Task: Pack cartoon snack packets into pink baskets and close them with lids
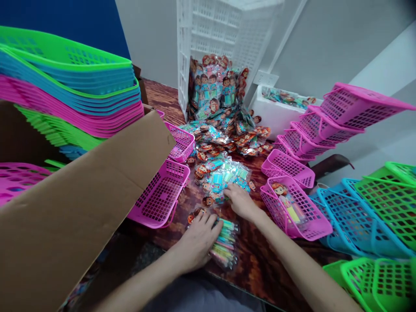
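My left hand (196, 242) lies palm down on a clear packet of pastel pens (225, 245) on the dark wooden table (256, 260), fingers closed over its edge. My right hand (239, 201) rests just beyond it on a pile of doll-topped pen packets (224, 175), fingers curled on one packet. An empty pink basket (160, 195) lies to the left of my hands. To the right stands a pink basket (292, 208) holding one doll packet.
A brown cardboard flap (81, 203) fills the left foreground, with stacked green, blue and pink baskets (71, 86) behind it. A white crate (224, 39) spills more packets (221, 108) at the back. Pink baskets (325, 125) and blue and green baskets (373, 212) crowd the right.
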`<move>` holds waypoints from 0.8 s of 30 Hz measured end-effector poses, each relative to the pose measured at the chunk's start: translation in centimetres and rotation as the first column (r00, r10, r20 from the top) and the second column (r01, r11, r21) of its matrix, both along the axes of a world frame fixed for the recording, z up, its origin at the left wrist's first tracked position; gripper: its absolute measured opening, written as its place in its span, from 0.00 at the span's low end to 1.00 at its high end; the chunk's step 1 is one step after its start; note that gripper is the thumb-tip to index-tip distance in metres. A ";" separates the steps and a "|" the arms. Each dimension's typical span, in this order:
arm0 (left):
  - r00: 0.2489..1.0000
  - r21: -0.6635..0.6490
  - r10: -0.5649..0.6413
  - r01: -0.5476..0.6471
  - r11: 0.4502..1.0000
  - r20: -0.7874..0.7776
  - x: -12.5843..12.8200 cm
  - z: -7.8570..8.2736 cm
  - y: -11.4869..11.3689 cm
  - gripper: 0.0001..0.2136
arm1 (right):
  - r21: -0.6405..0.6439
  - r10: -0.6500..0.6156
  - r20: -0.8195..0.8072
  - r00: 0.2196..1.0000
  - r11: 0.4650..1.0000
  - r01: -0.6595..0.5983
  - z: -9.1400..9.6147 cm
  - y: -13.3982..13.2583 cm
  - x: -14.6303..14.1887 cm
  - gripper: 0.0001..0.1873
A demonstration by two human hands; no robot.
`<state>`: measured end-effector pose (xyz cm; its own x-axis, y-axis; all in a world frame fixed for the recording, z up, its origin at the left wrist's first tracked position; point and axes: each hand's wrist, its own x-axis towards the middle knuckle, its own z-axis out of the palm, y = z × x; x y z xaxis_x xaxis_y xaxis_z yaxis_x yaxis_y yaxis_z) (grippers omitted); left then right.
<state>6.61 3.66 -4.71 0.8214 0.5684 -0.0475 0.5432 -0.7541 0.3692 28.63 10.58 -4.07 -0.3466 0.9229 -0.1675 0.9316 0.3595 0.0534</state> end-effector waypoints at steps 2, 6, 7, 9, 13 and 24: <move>1.000 0.016 0.001 -0.001 1.000 -0.017 0.0 0.0 0.0 0.38 | 0.006 0.079 0.064 0.995 0.997 -0.079 1.3 1.9 -0.5 0.15; 1.000 0.046 0.016 -0.015 0.999 -0.022 0.0 -0.7 -0.3 0.41 | -0.031 0.109 -0.011 0.994 0.994 -0.109 2.3 5.7 -1.9 0.19; 1.000 0.043 0.019 -0.018 0.999 -0.022 0.0 -1.0 -0.4 0.41 | -0.046 0.080 -0.067 0.995 0.995 -0.083 2.2 6.3 -2.1 0.19; 0.999 0.030 0.031 -0.030 0.999 -0.017 0.0 -1.3 -0.5 0.41 | -0.055 0.007 -0.159 0.987 0.998 -0.016 1.7 6.9 -2.0 0.19; 0.998 0.014 0.063 -0.063 0.998 0.007 0.0 -1.3 -0.5 0.38 | -0.027 -0.196 -0.266 0.944 0.980 0.196 0.0 6.2 -1.5 0.11; 0.998 0.013 0.058 -0.058 0.998 0.019 -0.1 -0.9 -0.5 0.38 | 0.129 -0.427 -0.327 0.843 0.863 0.488 -2.7 3.2 -6.1 0.13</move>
